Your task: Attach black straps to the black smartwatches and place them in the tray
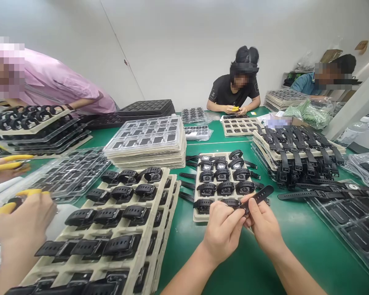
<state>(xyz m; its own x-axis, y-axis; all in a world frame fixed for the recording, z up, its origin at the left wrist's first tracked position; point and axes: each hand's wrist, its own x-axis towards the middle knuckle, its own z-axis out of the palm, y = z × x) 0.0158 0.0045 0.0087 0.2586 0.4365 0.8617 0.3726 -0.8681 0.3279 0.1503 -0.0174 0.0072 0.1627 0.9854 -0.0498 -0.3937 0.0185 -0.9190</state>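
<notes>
A black watch strap [264, 194] is held between my two hands, its free end sticking up to the right. My left hand [222, 229] pinches it from the left, fingers bent together. From the right, my right hand [265, 224] grips it with the thumb along the strap. Whether a watch body is attached is hidden by my fingers. Just beyond my hands lies a beige tray [213, 175] with rows of black smartwatches [223, 175], some with straps hanging over its sides. My left fingers overlap the tray's near edge.
To my left are stacked beige trays of watches [155, 209], with clear-lidded trays [144, 135] behind. A tray pile draped with straps [295, 149] stands right. At far left, a co-worker's hands [27, 221] hold yellow-handled pliers [6, 207]. More people sit across the green table [184, 262].
</notes>
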